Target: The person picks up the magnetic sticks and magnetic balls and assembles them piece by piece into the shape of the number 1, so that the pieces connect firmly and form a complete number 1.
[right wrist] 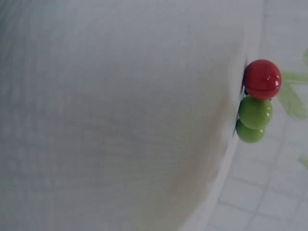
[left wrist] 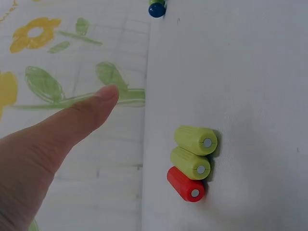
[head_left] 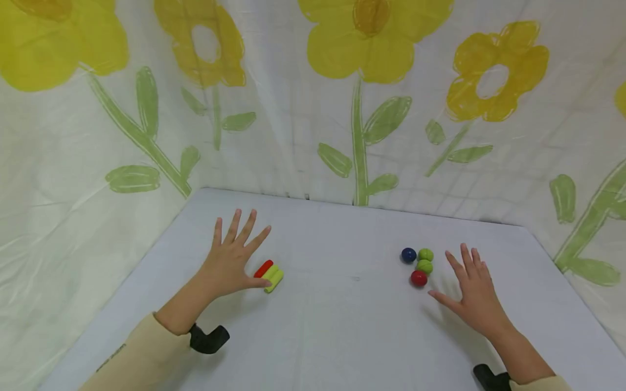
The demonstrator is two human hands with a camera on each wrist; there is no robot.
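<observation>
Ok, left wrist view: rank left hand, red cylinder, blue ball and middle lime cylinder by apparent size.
1. Left hand (partly visible)
2. Red cylinder and middle lime cylinder: too alike to rank
3. Blue ball

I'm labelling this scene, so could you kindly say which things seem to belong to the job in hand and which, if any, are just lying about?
Likely in the job:
red cylinder and two yellow-green cylinders, near the left grip
blue ball, red ball and two green balls, near the right grip

Likely only surroundings:
white tabletop
flowered sheet behind it
black wrist pieces
</observation>
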